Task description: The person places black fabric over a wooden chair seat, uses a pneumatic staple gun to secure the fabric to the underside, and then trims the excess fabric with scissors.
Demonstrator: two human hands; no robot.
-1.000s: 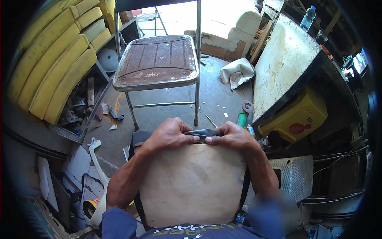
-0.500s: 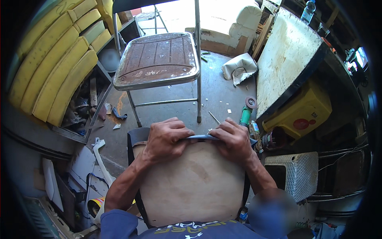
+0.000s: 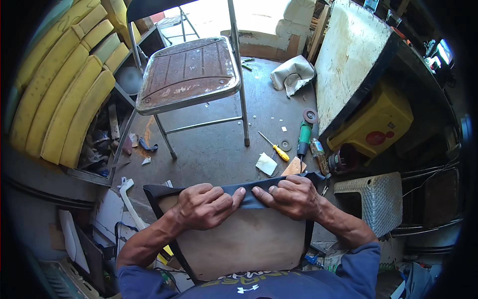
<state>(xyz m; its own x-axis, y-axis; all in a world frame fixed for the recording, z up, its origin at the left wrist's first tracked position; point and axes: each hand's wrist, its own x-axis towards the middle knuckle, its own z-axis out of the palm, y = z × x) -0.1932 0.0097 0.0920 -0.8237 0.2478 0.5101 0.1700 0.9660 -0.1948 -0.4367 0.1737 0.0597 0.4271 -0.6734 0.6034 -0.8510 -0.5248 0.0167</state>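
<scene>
On my lap lies a pale wooden panel (image 3: 241, 244), shaped like a chair seat or back, with a dark bluish-black upholstery sheet (image 3: 249, 198) wrapped around it. A strip of the sheet is folded over the panel's far edge. My left hand (image 3: 206, 205) is curled over that edge left of centre, its thumb on the folded strip. Right of centre, my right hand (image 3: 293, 197) grips the same fold, thumb pointing inward, close to the left thumb. The fingertips beyond the edge are hidden.
Ahead stands a worn folding chair (image 3: 189, 72). A yellow-handled screwdriver (image 3: 280, 152), a green angle grinder (image 3: 304, 134) and a clear bottle (image 3: 319, 154) lie on the floor. Yellow foam pieces (image 3: 59, 99) are stacked left; a woven-textured grey stool (image 3: 383, 204) lies at right.
Both hands have drawn the sheet over the panel's far edge, so a broader folded strip shows. My thumbs now lie on it. The panel's far edge sits lower in view, uncovering the screwdriver.
</scene>
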